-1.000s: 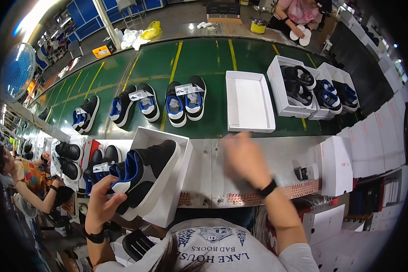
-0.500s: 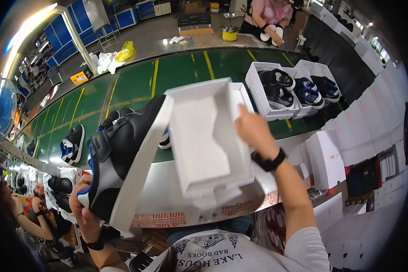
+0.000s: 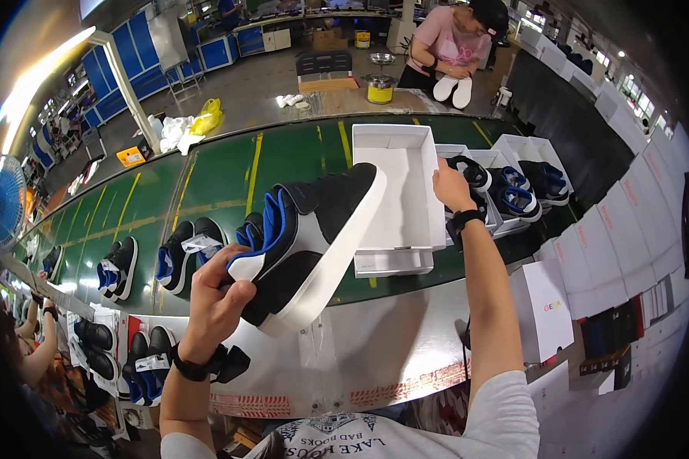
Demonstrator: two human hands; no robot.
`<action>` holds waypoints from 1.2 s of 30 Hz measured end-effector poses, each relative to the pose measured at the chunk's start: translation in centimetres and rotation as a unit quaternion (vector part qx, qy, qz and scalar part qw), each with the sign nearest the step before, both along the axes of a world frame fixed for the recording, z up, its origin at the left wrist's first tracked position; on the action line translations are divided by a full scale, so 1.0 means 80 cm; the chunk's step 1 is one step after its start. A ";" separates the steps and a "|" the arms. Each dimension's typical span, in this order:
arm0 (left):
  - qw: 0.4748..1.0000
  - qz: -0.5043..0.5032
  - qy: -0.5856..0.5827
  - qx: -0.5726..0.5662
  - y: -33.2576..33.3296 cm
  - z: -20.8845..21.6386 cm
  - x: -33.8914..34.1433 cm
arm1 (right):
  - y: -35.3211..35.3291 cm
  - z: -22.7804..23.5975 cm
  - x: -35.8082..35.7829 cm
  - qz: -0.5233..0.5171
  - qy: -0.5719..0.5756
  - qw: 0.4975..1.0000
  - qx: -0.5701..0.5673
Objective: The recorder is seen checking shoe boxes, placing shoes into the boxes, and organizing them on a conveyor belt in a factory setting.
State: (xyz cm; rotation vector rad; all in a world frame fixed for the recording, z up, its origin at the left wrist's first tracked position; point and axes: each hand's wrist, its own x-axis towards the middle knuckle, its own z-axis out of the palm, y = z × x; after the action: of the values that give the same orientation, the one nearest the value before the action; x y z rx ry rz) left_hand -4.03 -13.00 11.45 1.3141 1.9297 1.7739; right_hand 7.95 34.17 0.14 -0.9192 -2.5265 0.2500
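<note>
Head view has the left hand (image 3: 216, 300) pinching a black shoe (image 3: 306, 237) by its white-and-black heel, toe pointing up and to the right, sole facing right. It's off the surface, over the near edge of the green worktop (image 3: 298, 164). Part of a 2nd blue-lined shoe (image 3: 249, 229) peeks out behind it; can't tell if that hand has both. The right hand (image 3: 453, 187) is closed on the right wall of an open white box (image 3: 394, 191), tilted toward the wearer. Below that box, a 2nd white box (image 3: 394, 265) pokes out; can't tell if they touch. On the right, 3 open boxes (image 3: 522, 147) hold shoes. Over on the left, 2 pairs (image 3: 119, 268) sit loose. Across the way, a co-worker (image 3: 452, 38) holds 2 white soles (image 3: 452, 90).
</note>
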 end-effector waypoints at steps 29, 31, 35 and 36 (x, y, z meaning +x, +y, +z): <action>0.988 -0.092 0.115 -0.052 0.313 -0.126 0.056 | -0.091 -0.121 0.078 -0.041 0.391 0.693 -0.604; 0.987 -0.138 0.080 -0.034 0.233 -0.086 0.042 | -0.066 -0.130 0.085 -0.086 0.416 0.705 -0.568; 0.994 0.002 0.067 -0.086 -0.015 -0.092 -0.009 | -0.134 -0.164 0.049 -0.050 0.445 0.681 -0.579; 0.990 0.072 0.079 -0.093 -0.086 -0.100 -0.010 | -0.169 -0.174 0.040 -0.048 0.413 0.688 -0.595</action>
State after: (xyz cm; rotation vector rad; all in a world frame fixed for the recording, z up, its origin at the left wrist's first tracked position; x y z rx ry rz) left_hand -4.82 -19.85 3.42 1.3155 2.2671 1.5450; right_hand 11.16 20.68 -13.77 -0.9531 -1.2218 1.9095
